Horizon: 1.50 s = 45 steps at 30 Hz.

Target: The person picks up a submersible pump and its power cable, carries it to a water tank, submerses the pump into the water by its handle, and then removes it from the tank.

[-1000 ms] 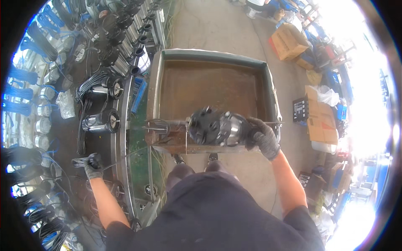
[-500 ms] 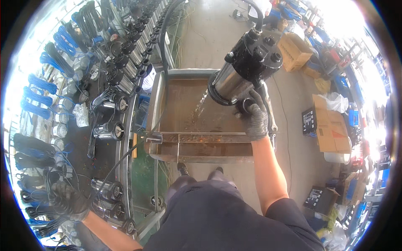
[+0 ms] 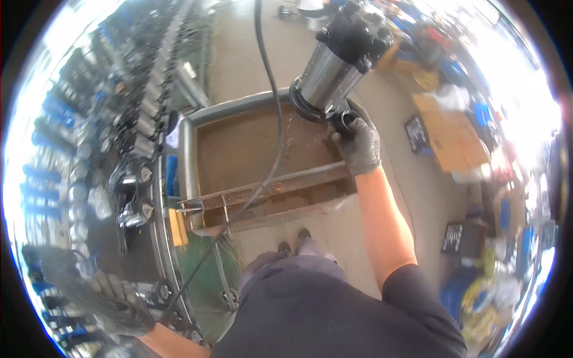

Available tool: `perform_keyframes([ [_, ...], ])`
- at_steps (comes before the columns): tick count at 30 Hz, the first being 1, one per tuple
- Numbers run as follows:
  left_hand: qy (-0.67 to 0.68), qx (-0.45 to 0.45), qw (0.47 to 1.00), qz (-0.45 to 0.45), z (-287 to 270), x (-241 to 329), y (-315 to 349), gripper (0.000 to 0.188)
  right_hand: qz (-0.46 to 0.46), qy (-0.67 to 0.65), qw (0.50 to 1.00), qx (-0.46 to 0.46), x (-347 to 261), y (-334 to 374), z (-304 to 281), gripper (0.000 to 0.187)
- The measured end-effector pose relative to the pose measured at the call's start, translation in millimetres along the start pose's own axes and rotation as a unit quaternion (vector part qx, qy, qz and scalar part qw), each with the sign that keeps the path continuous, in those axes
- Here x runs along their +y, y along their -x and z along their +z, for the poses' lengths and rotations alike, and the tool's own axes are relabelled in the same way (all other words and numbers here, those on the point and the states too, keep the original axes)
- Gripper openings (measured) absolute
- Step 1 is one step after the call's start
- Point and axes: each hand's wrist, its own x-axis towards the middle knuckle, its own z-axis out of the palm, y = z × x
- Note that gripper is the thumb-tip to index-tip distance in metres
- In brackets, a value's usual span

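Above the far right of the tank hangs a tilted submersible pump (image 3: 331,74), with a steel barrel and wet black end. My gloved right hand (image 3: 360,146) is closed round a black round fitting (image 3: 345,121) at its lower side. From the top of the view a black cable (image 3: 279,119) crosses the tank and runs down toward my left side. There my gloved left hand (image 3: 119,310) is closed on a coil of black cable (image 3: 80,280), blurred and partly hidden by the fingers. A few drops show under the pump.
Below the pump stands a metal tank (image 3: 190,155) of brownish water, a rusty crossbar over it. On the left, a long bench (image 3: 140,253) bears pumps and cable coils. Cardboard boxes (image 3: 456,140) and bags lie along the right side. A yellow block (image 3: 177,227) sits by the tank.
My view has turned, and the tank appears shifted left and tilted. The pump sits higher in the picture, and the water stream from it has thinned. My left hand has shifted right, nearer me, with the cable coil.
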Motion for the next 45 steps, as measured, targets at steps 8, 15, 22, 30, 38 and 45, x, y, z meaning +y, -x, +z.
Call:
perform_keyframes([
  [8, 0.178, -0.136, 0.973, -0.049, -27, -92, -75, 0.04, -0.093, 0.07, 0.968, 0.221, -118, 133, -77, 0.056],
  [15, 0.354, -0.239, 0.883, -0.192, 115, -158, -153, 0.021, -0.174, 0.165, 0.856, 0.459, -176, 318, -146, 0.049],
  [22, 0.384, -0.156, 0.879, -0.234, 288, -241, -145, 0.042, -0.146, 0.101, 0.772, 0.611, -197, 449, -263, 0.036],
  [30, -0.003, -0.303, 0.926, -0.227, 525, -392, -116, 0.073, -0.039, -0.048, 0.659, 0.749, -189, 488, -512, 0.019],
  [38, -0.329, -0.561, 0.743, -0.159, 838, -689, -32, 0.033, 0.108, -0.103, 0.644, 0.751, -168, 394, -782, 0.026],
  [45, -0.408, -0.684, 0.605, -0.013, 1026, -967, 74, 0.05, 0.139, -0.138, 0.669, 0.717, -155, 313, -973, 0.027],
])
